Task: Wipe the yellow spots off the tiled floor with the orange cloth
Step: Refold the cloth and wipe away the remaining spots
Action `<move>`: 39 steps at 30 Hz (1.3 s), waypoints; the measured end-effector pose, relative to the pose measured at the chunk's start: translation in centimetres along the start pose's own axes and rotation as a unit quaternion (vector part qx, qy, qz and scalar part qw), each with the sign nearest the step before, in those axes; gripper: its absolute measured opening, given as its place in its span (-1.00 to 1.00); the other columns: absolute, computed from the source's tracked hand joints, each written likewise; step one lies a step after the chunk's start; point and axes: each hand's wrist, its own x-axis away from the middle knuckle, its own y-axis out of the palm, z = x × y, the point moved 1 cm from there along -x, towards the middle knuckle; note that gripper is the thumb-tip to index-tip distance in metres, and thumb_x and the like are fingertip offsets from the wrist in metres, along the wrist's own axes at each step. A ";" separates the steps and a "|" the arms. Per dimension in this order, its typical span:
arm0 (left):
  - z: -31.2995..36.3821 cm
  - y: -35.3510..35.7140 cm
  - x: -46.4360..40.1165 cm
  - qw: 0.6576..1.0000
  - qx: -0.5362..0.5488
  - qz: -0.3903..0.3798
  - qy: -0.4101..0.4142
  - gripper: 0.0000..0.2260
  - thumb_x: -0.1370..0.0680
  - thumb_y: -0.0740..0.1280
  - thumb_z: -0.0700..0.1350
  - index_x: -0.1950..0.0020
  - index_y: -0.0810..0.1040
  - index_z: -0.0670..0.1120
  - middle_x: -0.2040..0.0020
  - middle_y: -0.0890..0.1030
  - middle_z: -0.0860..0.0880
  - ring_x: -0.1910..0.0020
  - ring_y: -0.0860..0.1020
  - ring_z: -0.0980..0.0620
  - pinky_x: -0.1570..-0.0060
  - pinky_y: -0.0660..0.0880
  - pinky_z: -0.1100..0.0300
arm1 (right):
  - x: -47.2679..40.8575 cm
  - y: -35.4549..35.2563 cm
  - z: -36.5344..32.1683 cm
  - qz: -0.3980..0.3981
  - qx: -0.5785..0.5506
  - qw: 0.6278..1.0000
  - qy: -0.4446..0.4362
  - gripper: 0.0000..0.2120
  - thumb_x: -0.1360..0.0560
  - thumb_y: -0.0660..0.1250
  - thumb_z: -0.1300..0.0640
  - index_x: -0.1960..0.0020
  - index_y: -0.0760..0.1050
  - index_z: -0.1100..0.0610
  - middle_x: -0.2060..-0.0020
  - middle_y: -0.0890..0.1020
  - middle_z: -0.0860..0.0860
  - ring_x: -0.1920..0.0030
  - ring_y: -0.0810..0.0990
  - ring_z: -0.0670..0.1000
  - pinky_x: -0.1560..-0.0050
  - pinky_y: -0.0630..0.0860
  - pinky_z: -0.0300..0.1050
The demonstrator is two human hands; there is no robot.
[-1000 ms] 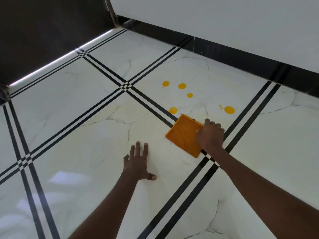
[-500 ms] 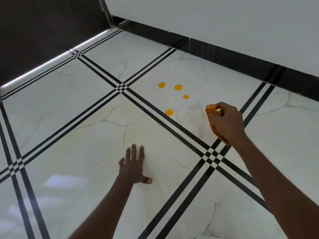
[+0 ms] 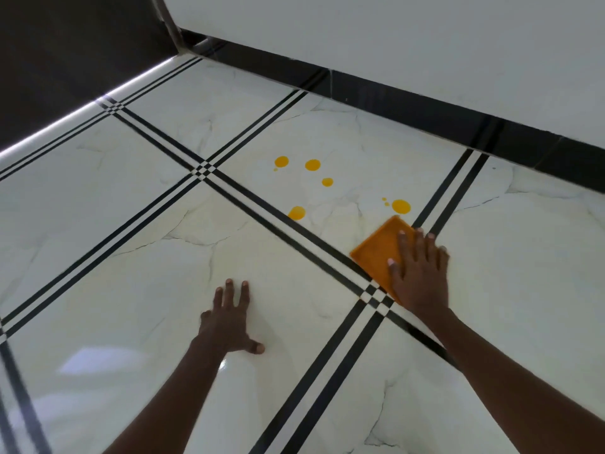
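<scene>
Orange cloth (image 3: 376, 249) lies flat on tiled floor (image 3: 163, 273), beneath spread fingers (image 3: 406, 244) of right hand (image 3: 419, 276), near yellow spots (image 3: 401, 206). Risk: light pressure smears them.

My right hand (image 3: 420, 273) lies flat on the cloth (image 3: 379, 249), which rests on the floor (image 3: 131, 257) over the crossing of two tile lines. Just beyond the cloth's far corner sits the nearest spot (image 3: 401, 206); four more spots (image 3: 312, 165) lie farther off to the left, on the same tile. My left hand (image 3: 229, 321) presses flat on the floor, nearer me and well left of the cloth. The skirting (image 3: 425, 103) runs behind it all.
</scene>
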 end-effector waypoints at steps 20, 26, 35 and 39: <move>-1.5 -7.8 -4.0 0.999 -0.003 0.039 0.015 0.14 -0.34 0.42 0.41 -0.64 -0.20 0.00 -0.63 -0.05 -0.11 -0.59 -0.05 -0.14 -0.46 0.22 -0.12 | -15.9 -2.0 0.4 -0.073 -0.032 0.993 0.086 -0.13 -0.59 -0.09 -0.41 -0.68 -0.18 0.11 -0.65 -0.09 0.27 -0.64 -0.13 0.31 -0.59 -0.18 0.36; -1.6 -12.2 -11.0 0.997 -0.031 0.061 0.047 0.37 -0.19 0.52 0.41 -0.59 -0.38 -0.05 -0.59 -0.35 -0.21 -0.59 -0.26 -0.24 -0.49 0.07 -0.25 | -10.5 1.4 -10.5 -0.072 -0.009 0.992 -0.103 -0.14 -0.52 0.00 -0.39 -0.68 0.03 0.05 -0.63 0.12 0.27 -0.63 0.07 0.31 -0.58 -0.02 0.37; -2.5 -14.2 -15.8 0.986 -0.147 0.070 0.045 0.36 -0.23 0.60 0.24 -0.56 -0.34 -0.29 -0.56 -0.25 -0.39 -0.57 -0.09 -0.39 -0.41 0.22 -0.30 | -21.7 -1.2 -6.1 -0.125 0.044 0.989 0.070 -0.06 -0.44 -0.19 -0.47 -0.66 -0.27 0.00 -0.66 -0.14 0.21 -0.65 -0.14 0.27 -0.59 -0.14 0.31; -1.9 -14.7 -15.1 0.990 -0.130 0.043 0.036 0.37 -0.23 0.62 0.19 -0.52 -0.36 -0.35 -0.53 -0.23 -0.45 -0.55 -0.09 -0.45 -0.39 0.21 -0.37 | -22.0 -1.4 -8.1 -0.168 0.044 0.977 0.124 -0.09 -0.53 -0.12 -0.46 -0.65 -0.34 0.04 -0.65 -0.19 0.24 -0.64 -0.18 0.30 -0.59 -0.13 0.35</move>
